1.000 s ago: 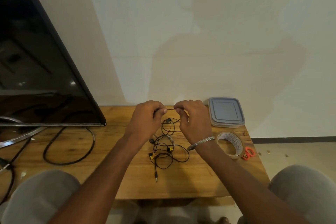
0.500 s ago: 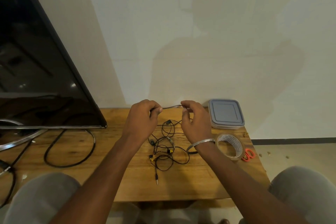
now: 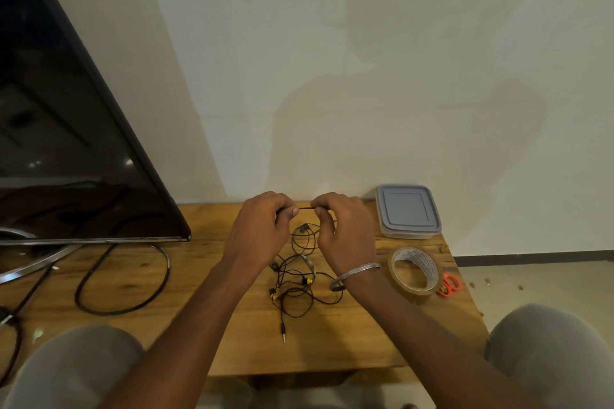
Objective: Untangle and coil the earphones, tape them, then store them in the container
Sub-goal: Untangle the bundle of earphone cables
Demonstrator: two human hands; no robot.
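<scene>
Earphones [image 3: 295,279] lie tangled in the middle of the wooden table [image 3: 199,325], one strand pinched taut between the left hand [image 3: 259,232] and right hand [image 3: 345,229]. To the right sit the tape roll [image 3: 413,271], orange scissors [image 3: 449,284] and, far by the white wall [image 3: 365,60], the lidded container [image 3: 407,211]. A television [image 3: 59,143] and black cable [image 3: 123,279] are at left.

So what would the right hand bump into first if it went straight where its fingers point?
Probably the left hand: the right hand points its fingertips leftward along the earphone cable both pinch.

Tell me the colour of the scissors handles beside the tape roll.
Orange-red scissors handles, just right of the tape roll; the head view shows them.
</scene>
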